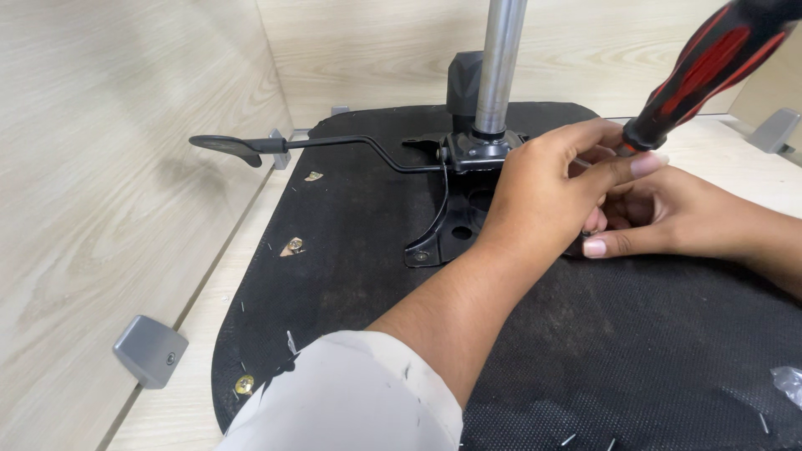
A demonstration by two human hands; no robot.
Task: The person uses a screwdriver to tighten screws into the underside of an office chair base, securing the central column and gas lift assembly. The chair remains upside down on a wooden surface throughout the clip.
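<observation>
A black-and-red-handled screwdriver point(717, 63) slants down from the upper right, its lower end hidden behind the left hand point(551, 188), which curls over it with fingers closed near the shaft. The right hand point(660, 219) lies just behind, fingers bent inward; whether it grips anything cannot be told. Both hands rest at a black metal chair mechanism plate point(455, 213) with a chrome cylinder point(499, 63) and long lever point(309, 146), mounted on a black fabric-covered seat underside point(351, 267) on a pale wooden surface point(167, 392)

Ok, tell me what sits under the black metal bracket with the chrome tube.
The black metal bracket rests on the black fabric underside of a seat. Its right side and any screws there are hidden by the left hand and right hand.
</observation>
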